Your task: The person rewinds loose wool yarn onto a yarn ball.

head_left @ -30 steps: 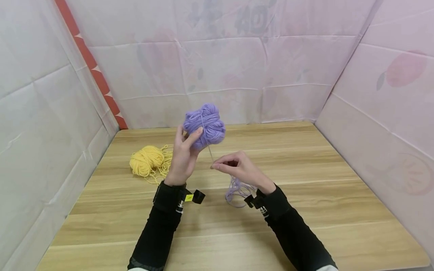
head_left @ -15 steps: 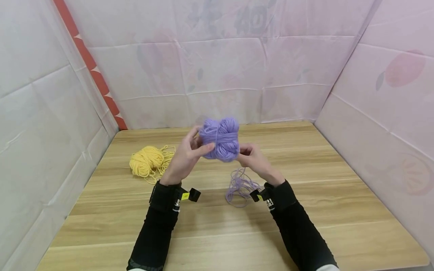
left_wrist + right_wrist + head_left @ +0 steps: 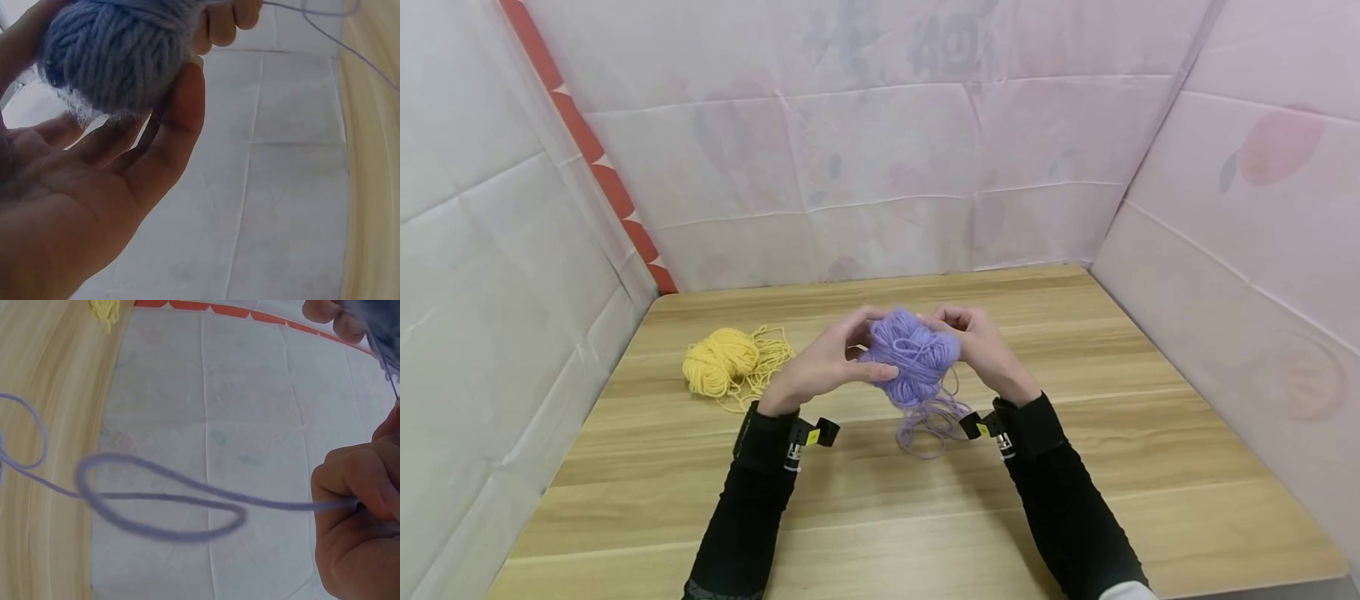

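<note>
My left hand [image 3: 827, 362] grips a ball of purple yarn [image 3: 913, 354] from its left side, the thumb across the near face and the other fingers around behind. The ball is held up above the table, with the fingers cupping it from below in the left wrist view. At the ball's far right side, my right hand [image 3: 988, 350] pinches the yarn strand [image 3: 275, 505], its fingers curled. From that hand the strand loops down to a loose purple tangle [image 3: 925, 433] on the table. Part of the right fingertips is hidden behind the ball.
A ball of yellow yarn [image 3: 721, 362] with a loose tangle beside it lies on the wooden table [image 3: 865, 533], left of the left hand. White printed cloth walls [image 3: 880, 158] enclose the table at the back and both sides.
The left hand has brought the purple ball down and to the right, turning it. The right hand has moved up and right, from below the ball to its far right side.
</note>
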`<state>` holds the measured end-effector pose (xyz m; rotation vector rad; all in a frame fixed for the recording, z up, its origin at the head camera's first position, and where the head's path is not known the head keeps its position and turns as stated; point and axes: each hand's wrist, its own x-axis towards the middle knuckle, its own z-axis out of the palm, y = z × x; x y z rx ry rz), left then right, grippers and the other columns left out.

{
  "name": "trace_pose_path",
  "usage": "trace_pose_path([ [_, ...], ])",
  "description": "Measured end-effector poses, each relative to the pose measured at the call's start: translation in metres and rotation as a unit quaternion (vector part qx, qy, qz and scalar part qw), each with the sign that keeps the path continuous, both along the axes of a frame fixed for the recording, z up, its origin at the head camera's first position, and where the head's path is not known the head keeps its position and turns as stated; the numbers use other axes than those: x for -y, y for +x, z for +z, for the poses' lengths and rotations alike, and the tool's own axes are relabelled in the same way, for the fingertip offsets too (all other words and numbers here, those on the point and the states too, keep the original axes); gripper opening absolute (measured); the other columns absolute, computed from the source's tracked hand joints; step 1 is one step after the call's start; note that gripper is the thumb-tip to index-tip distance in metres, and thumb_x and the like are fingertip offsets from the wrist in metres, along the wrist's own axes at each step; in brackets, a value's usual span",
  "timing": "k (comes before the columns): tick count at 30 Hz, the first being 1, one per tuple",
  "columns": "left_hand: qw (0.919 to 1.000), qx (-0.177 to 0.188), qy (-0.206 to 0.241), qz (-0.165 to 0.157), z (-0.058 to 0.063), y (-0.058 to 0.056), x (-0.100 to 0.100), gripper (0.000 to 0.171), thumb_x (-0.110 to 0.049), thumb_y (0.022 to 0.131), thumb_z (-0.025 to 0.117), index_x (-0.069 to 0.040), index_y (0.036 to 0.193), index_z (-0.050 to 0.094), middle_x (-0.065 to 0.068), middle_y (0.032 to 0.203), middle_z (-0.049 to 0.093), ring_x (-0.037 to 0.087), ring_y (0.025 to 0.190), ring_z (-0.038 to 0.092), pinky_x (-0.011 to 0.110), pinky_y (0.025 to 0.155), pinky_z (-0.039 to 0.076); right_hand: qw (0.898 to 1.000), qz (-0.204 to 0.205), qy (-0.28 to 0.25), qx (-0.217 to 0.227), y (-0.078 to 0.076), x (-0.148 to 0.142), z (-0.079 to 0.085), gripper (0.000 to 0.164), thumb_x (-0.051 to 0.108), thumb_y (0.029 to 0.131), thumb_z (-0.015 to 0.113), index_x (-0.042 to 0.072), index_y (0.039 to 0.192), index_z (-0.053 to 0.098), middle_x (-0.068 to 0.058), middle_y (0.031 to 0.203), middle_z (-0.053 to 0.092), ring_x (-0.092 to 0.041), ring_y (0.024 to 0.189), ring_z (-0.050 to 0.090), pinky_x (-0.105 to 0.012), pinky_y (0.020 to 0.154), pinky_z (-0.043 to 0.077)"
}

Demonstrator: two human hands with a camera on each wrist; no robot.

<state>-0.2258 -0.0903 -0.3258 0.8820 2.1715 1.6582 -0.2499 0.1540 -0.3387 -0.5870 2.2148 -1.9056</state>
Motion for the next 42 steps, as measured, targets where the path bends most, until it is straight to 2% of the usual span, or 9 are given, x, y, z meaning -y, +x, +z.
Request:
trace_pose_path([
  [3,0.9995,-0.013,-0.027,0.011,-0.002,-0.001,0.0,0.059,-0.019,0.084,0.075,-0.021,0.135,0.046,0.008,0.115,0.059,0.024,0.105,0.058,0.036,0.083,0.058,1.0,-0.015,-0.009,0.007,0.0,0.001,0.001,0.027,0.032,0.095,0.06,0.009,0.082,0.06,0.007,0.068,0.055,-0.004,0.057,0.051,-0.019,0.051,0.045],
  [8,0.9945,-0.057,-0.064,0.06,-0.004,-0.004,-0.002,0.059,-0.019,0.081,0.078,-0.017,0.132,0.048,0.01,0.11,0.061,0.025,0.098,0.06,0.033,0.076,0.058,0.999,-0.024,-0.046,-0.005,0.003,0.0,0.003,0.028,0.029,0.097,0.058,0.002,0.094,0.06,0.007,0.061,0.034,-0.007,0.053,0.033,-0.02,0.049,0.03],
  [15,0.9779,-0.099,-0.075,0.169,-0.005,-0.006,-0.007,0.062,-0.021,0.083,0.076,-0.016,0.136,0.043,0.014,0.113,0.06,0.029,0.099,0.06,0.033,0.075,0.057,0.996,-0.008,-0.039,-0.076,0.016,0.0,0.013,0.027,0.024,0.097,0.058,0.003,0.112,0.065,0.005,0.061,0.036,-0.013,0.052,0.03,-0.028,0.049,0.023],
  [23,0.9583,-0.111,-0.015,0.263,-0.005,-0.007,-0.007,0.068,-0.025,0.087,0.072,-0.028,0.144,0.034,0.019,0.115,0.06,0.032,0.099,0.06,0.037,0.072,0.057,0.992,0.023,-0.003,-0.127,0.031,0.007,0.021,0.027,0.018,0.098,0.056,-0.002,0.114,0.066,0.004,0.061,0.041,-0.013,0.051,0.034,-0.029,0.047,0.028],
  [26,0.9517,-0.112,0.012,0.285,-0.005,-0.008,-0.007,0.069,-0.027,0.089,0.069,-0.031,0.146,0.03,0.019,0.118,0.058,0.032,0.1,0.058,0.038,0.074,0.056,0.99,0.023,0.026,-0.14,0.033,0.012,0.022,0.024,0.017,0.097,0.058,0.001,0.112,0.068,0.005,0.061,0.041,-0.011,0.052,0.037,-0.027,0.046,0.031],
  [30,0.9477,-0.102,0.05,0.298,-0.005,-0.009,-0.006,0.069,-0.028,0.091,0.066,-0.029,0.148,0.027,0.019,0.123,0.052,0.03,0.103,0.055,0.04,0.078,0.056,0.984,0.031,0.058,-0.165,0.034,0.019,0.021,0.019,0.015,0.096,0.059,0.006,0.109,0.071,0.008,0.069,0.055,-0.008,0.055,0.04,-0.024,0.048,0.035],
  [33,0.9446,-0.092,0.077,0.306,-0.004,-0.009,-0.006,0.065,-0.027,0.092,0.065,-0.027,0.146,0.028,0.02,0.123,0.051,0.029,0.103,0.054,0.039,0.076,0.057,0.979,0.053,0.06,-0.185,0.034,0.024,0.018,0.018,0.01,0.096,0.059,0.005,0.107,0.071,0.007,0.08,0.064,-0.007,0.055,0.039,-0.024,0.048,0.034],
  [40,0.9332,-0.084,0.127,0.326,-0.004,-0.008,-0.008,0.06,-0.024,0.093,0.064,-0.024,0.141,0.029,0.02,0.118,0.053,0.027,0.101,0.055,0.036,0.076,0.057,0.974,0.095,0.062,-0.196,0.033,0.032,0.012,0.019,0.006,0.095,0.058,0.002,0.109,0.071,0.005,0.064,0.047,-0.007,0.051,0.032,-0.025,0.046,0.029],
  [42,0.9306,-0.083,0.147,0.325,-0.005,-0.008,-0.009,0.059,-0.023,0.093,0.063,-0.023,0.14,0.028,0.018,0.119,0.053,0.026,0.101,0.055,0.037,0.078,0.056,0.974,0.099,0.07,-0.191,0.032,0.034,0.011,0.019,0.006,0.095,0.059,0.002,0.109,0.071,0.005,0.066,0.051,-0.006,0.051,0.033,-0.024,0.046,0.029],
])
